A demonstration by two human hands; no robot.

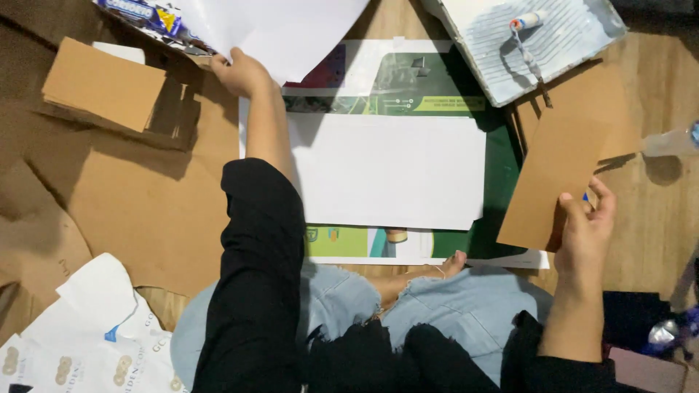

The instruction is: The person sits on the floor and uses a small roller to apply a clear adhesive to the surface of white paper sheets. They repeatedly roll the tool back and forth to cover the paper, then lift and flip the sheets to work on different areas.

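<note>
My left hand (pixel 242 73) reaches forward and grips the lower edge of a large white paper sheet (pixel 284 29) lifted at the top of the view. My right hand (pixel 586 225) holds a brown cardboard rectangle (pixel 553 178) upright by its lower right corner, at the right of a flat white sheet (pixel 386 171). That white sheet lies on a green printed poster (pixel 408 94) spread on the floor in front of my knees.
A white paint tray (pixel 575 36) with a small roller (pixel 526 22) sits at the top right. A stack of cardboard pieces (pixel 102 84) lies at the left on brown paper. Printed white wrapping (pixel 95 335) lies at the bottom left. A clear bottle (pixel 673 142) rests at the right edge.
</note>
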